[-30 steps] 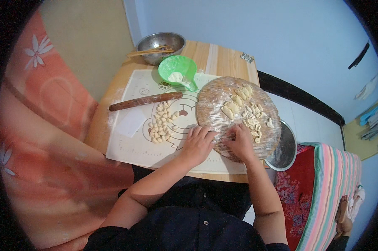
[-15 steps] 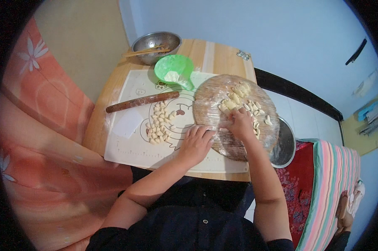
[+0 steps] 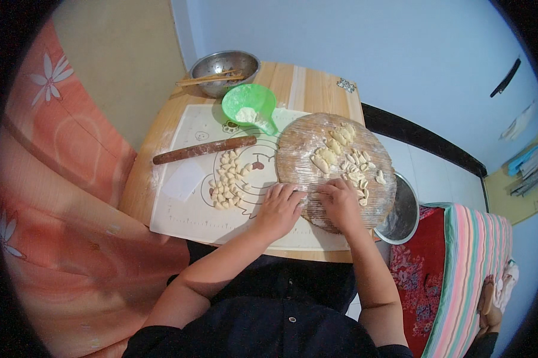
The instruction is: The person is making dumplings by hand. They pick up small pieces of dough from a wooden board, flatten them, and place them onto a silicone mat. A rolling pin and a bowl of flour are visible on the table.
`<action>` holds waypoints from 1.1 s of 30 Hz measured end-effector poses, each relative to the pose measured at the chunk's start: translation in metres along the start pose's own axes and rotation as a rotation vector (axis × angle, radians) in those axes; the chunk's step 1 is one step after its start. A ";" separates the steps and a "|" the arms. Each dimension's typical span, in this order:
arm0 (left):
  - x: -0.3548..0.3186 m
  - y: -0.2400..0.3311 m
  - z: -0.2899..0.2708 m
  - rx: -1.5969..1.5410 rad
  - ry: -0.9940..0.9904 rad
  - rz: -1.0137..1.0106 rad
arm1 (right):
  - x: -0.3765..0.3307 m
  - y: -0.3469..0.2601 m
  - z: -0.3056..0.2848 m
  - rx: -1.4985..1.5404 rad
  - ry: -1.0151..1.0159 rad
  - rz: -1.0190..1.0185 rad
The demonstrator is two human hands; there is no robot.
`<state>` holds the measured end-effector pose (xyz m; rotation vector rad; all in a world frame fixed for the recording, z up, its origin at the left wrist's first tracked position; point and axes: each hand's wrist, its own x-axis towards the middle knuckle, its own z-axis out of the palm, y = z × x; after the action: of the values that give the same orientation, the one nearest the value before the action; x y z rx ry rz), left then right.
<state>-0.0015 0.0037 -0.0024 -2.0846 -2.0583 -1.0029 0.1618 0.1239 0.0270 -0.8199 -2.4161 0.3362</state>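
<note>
Two hands (image 3: 279, 209), one board (image 3: 298, 158), one mat (image 3: 191, 219), one rolling pin (image 3: 204, 150), one scoop (image 3: 264, 100), two bowls (image 3: 404, 212), two chopsticks (image 3: 206, 79), dozens of dough pieces (image 3: 228, 188)

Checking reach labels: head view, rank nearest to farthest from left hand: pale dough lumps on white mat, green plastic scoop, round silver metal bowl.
1. Dough lumps: left of left hand.
2. Green scoop: ahead, past lumps.
3. Metal bowl: ahead-left, beyond scoop.
</note>
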 end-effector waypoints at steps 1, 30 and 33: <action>0.001 0.000 0.000 -0.004 0.004 -0.002 | -0.002 -0.004 -0.002 -0.010 -0.001 -0.002; -0.012 -0.055 -0.096 0.359 -0.027 -0.113 | -0.056 -0.011 -0.004 0.220 0.151 0.087; -0.012 -0.058 -0.085 0.478 -0.036 -0.002 | -0.058 -0.010 0.004 0.214 0.150 0.056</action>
<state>-0.0878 -0.0391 0.0363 -1.8575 -2.0564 -0.4136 0.1933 0.0799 0.0025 -0.7877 -2.1776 0.5263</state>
